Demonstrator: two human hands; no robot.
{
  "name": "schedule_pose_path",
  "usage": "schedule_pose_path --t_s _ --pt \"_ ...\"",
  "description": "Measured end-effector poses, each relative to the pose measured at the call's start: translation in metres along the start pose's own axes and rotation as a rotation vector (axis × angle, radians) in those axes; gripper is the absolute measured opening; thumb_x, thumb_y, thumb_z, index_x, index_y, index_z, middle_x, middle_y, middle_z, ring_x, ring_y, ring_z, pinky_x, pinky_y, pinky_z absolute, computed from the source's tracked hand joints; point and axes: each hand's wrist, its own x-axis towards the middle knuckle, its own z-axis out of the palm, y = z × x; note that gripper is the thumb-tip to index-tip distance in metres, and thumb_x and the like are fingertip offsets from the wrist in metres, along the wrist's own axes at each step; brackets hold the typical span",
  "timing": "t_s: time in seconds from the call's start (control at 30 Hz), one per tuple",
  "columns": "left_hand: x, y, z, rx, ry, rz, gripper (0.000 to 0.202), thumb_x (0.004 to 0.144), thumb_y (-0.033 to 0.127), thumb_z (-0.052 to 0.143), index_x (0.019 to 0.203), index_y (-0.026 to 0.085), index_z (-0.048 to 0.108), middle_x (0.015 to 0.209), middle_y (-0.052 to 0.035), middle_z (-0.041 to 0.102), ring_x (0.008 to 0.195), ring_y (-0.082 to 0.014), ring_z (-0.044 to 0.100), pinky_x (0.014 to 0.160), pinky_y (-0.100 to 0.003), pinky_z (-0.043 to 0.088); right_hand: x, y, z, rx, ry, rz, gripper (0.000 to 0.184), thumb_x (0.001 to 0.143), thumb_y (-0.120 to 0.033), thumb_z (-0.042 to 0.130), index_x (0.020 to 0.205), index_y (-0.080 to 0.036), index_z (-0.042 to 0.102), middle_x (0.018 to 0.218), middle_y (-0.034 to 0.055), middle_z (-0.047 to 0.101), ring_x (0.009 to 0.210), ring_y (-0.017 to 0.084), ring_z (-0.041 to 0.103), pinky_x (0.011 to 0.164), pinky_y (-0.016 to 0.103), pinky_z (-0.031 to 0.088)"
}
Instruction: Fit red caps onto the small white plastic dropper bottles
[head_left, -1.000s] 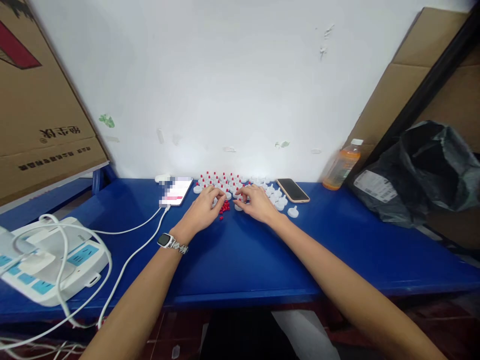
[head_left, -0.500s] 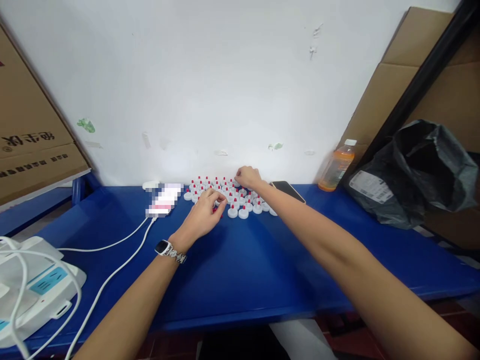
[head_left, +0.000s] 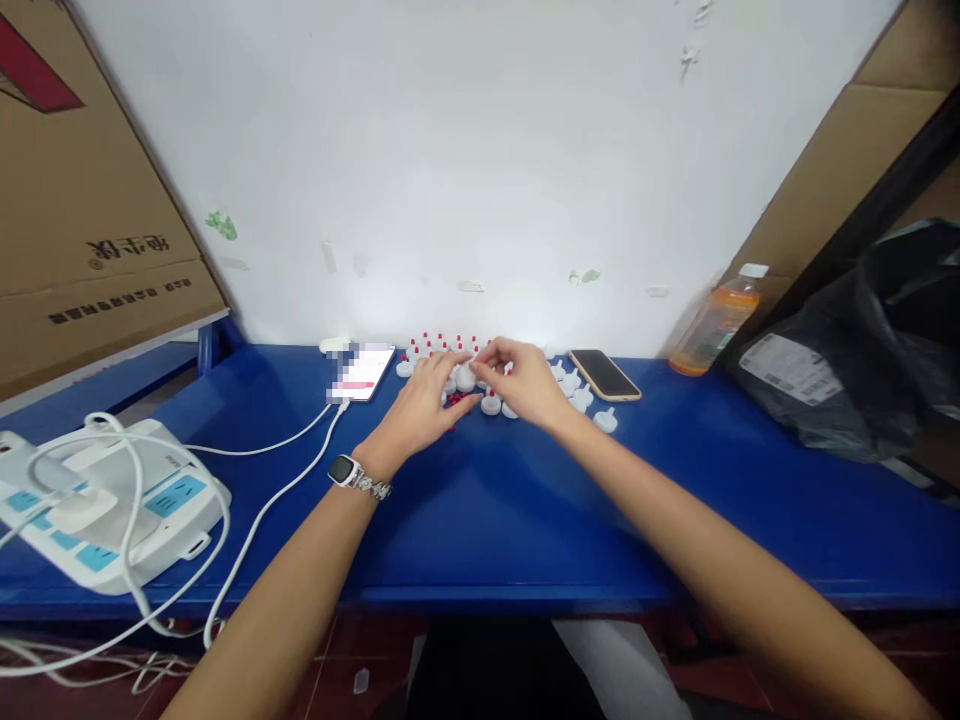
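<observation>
Many small white caps (head_left: 577, 395), several with red tips (head_left: 429, 343), stand in rows against the wall on the blue table (head_left: 480, 500). A little pile of loose red pieces (head_left: 454, 399) lies just in front of them. My left hand (head_left: 424, 400), with a watch at the wrist, hovers over the red pieces with its fingers curled. My right hand (head_left: 521, 380) meets it from the right, and a white cap (head_left: 466, 377) is pinched between the fingertips of both hands. Which hand bears the cap is unclear.
A phone (head_left: 362, 372) on a white cable lies left of the caps, another phone (head_left: 604, 374) to their right. An orange bottle (head_left: 712, 322) and a black bag (head_left: 870, 360) stand at the right, a white power strip (head_left: 112, 505) at the left edge.
My right hand has come back from the far rows toward my left hand, and a white cap now sits between the fingertips. The camera view has swung slightly to the left.
</observation>
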Motion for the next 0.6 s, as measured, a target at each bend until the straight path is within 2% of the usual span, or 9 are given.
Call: schedule_pose_path --t_s 0.03,0.1,0.17,0.23,0.33,0.4,0.5,0.6 --pt "-0.001 -0.001 0.000 -0.033 -0.050 0.005 0.037 0.094 0.040 0.055 0.127 0.023 0.052 0.123 -0.0092 0.061 0.114 -0.0254 0.057 0.099 -0.042 0.045 -0.012 -0.004 0.007 0.064 -0.012 -0.003 0.012 0.087 -0.031 0.062 0.084 -0.020 0.067 0.076 0.0015 0.070 0.070 0.016 0.060 0.067 0.029 0.045" --pt "-0.003 -0.005 -0.002 -0.083 -0.098 -0.027 0.029 0.098 0.039 0.047 0.119 0.021 0.055 0.110 -0.0084 0.065 0.098 -0.0226 0.062 0.090 -0.038 0.048 -0.031 -0.005 0.018 0.060 0.048 -0.010 0.016 0.091 -0.033 0.058 0.097 -0.021 0.067 0.086 0.0028 0.070 0.076 0.017 0.060 0.070 0.030 0.046" --pt "-0.005 -0.012 -0.007 -0.073 -0.057 -0.102 0.029 0.099 0.041 0.044 0.112 0.019 0.056 0.102 -0.0082 0.065 0.089 -0.0216 0.062 0.083 -0.036 0.049 -0.044 0.000 0.026 -0.040 0.072 -0.073 0.023 0.092 -0.032 0.057 0.112 -0.021 0.064 0.099 0.0058 0.068 0.086 0.019 0.059 0.078 0.032 0.047" --pt "-0.006 -0.018 -0.014 -0.034 -0.020 -0.167 0.030 0.099 0.044 0.043 0.108 0.018 0.055 0.098 -0.0075 0.065 0.086 -0.0217 0.062 0.080 -0.035 0.048 -0.051 0.004 0.031 -0.196 -0.021 -0.171 0.026 0.093 -0.030 0.058 0.117 -0.022 0.062 0.106 0.0078 0.065 0.098 0.022 0.057 0.086 0.036 0.045" --pt "-0.006 -0.020 -0.020 -0.009 -0.029 -0.194 0.029 0.098 0.044 0.042 0.103 0.018 0.054 0.094 -0.0060 0.063 0.081 -0.0206 0.060 0.076 -0.034 0.047 -0.052 0.006 0.035 -0.426 -0.230 -0.278 0.020 0.094 -0.029 0.059 0.112 -0.023 0.066 0.105 0.0084 0.063 0.104 0.025 0.052 0.091 0.041 0.041" --pt "-0.007 -0.019 -0.020 -0.021 -0.035 -0.195 0.028 0.098 0.044 0.042 0.103 0.019 0.054 0.093 -0.0055 0.063 0.078 -0.0196 0.060 0.075 -0.033 0.047 -0.051 0.006 0.038 -0.509 -0.307 -0.302 0.015 0.095 -0.025 0.057 0.106 -0.022 0.067 0.101 0.0080 0.063 0.101 0.024 0.051 0.090 0.041 0.041" --pt "-0.008 -0.016 -0.014 -0.051 -0.052 -0.191 0.029 0.099 0.044 0.042 0.108 0.019 0.053 0.093 -0.0051 0.064 0.077 -0.0190 0.059 0.073 -0.032 0.047 -0.050 0.004 0.041 -0.527 -0.332 -0.306 0.011 0.095 -0.021 0.057 0.094 -0.020 0.067 0.094 0.0072 0.063 0.097 0.023 0.052 0.088 0.040 0.041" --pt "-0.008 -0.015 -0.008 -0.063 -0.073 -0.180 0.028 0.099 0.043 0.042 0.105 0.019 0.054 0.092 -0.0054 0.064 0.077 -0.0188 0.059 0.073 -0.032 0.047 -0.049 0.005 0.037 -0.417 -0.270 -0.291 0.006 0.093 -0.022 0.060 0.090 -0.020 0.066 0.097 0.0075 0.064 0.099 0.023 0.053 0.090 0.039 0.042"
